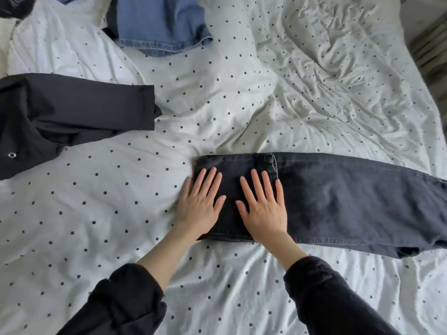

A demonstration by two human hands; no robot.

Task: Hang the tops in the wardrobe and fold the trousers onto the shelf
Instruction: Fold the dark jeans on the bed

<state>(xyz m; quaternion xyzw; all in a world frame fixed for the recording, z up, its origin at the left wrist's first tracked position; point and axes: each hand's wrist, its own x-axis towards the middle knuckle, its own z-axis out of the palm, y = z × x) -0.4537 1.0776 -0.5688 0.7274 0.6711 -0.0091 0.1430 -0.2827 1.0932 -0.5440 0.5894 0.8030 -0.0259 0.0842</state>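
Observation:
Dark jeans (338, 201) lie across the bed, stretched out to the right, with their left end folded over into a thick flap. My left hand (199, 206) rests flat on the left part of that flap, fingers spread. My right hand (263, 209) presses flat on its right part, beside the folded edge. Neither hand grips the cloth. A black garment with a snap button (60, 117) sprawls at the left. Blue jeans (162, 25) lie bunched at the top.
The bed is covered by a rumpled white sheet with small dark dots (314, 81). Another dark item (12, 6) shows at the top left corner. The bed's right edge (428, 68) runs down beside a dim floor area.

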